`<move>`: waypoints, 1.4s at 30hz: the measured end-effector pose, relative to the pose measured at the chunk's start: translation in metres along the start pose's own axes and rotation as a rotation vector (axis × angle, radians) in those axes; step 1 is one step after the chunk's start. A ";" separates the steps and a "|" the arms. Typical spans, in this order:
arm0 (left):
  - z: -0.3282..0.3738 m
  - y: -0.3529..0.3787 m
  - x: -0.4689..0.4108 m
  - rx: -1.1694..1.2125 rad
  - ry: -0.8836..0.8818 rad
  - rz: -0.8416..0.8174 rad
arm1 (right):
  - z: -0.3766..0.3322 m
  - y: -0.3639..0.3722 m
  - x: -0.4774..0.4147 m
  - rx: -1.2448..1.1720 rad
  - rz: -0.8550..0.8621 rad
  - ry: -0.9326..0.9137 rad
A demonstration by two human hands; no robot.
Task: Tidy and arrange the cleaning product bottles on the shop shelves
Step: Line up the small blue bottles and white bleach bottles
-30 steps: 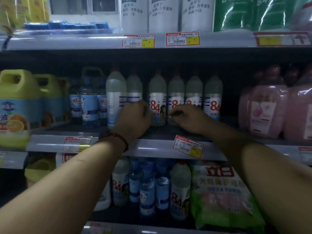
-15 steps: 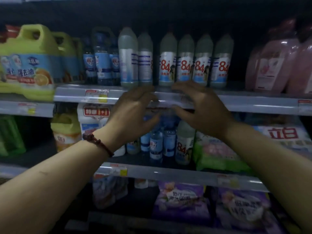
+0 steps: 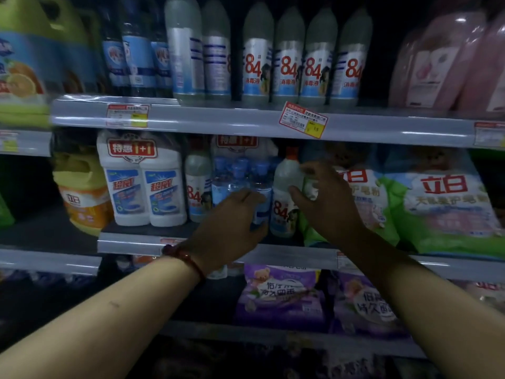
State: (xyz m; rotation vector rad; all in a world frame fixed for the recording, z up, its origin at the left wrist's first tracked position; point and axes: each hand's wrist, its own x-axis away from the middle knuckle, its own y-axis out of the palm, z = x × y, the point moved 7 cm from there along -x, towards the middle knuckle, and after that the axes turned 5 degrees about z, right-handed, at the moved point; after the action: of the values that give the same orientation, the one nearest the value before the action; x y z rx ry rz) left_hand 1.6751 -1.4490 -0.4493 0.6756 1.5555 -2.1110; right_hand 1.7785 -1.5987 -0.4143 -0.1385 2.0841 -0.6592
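Left hand curls round a blue-capped bottle near the shelf lip. Right hand, fingers spread, touches the 84 bottle, which is tight against the green bags.

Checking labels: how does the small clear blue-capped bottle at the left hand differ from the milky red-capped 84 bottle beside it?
The small clear blue-capped bottle is shorter and slimmer than the milky red-capped 84 bottle. The small bottle is clear, the 84 bottle cloudy. Both stand upright on one shelf.
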 end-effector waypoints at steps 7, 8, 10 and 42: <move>-0.008 0.065 -0.011 0.312 -0.290 -0.054 | 0.048 0.044 -0.007 -0.244 -0.058 0.373; -0.011 0.070 -0.013 0.341 -0.322 -0.023 | 0.048 0.050 -0.008 -0.265 -0.084 0.378; -0.013 0.073 -0.014 0.416 -0.396 0.043 | 0.049 0.058 -0.010 -0.261 -0.114 0.380; 0.041 -0.108 -0.045 1.096 -0.227 0.323 | -0.076 -0.070 -0.044 -0.814 -0.418 0.289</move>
State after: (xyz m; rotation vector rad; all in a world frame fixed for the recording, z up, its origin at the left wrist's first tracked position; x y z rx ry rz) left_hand 1.6403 -1.4561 -0.3304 0.8769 0.0387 -2.5297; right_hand 1.7324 -1.6130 -0.3127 -1.0056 2.5198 -0.0163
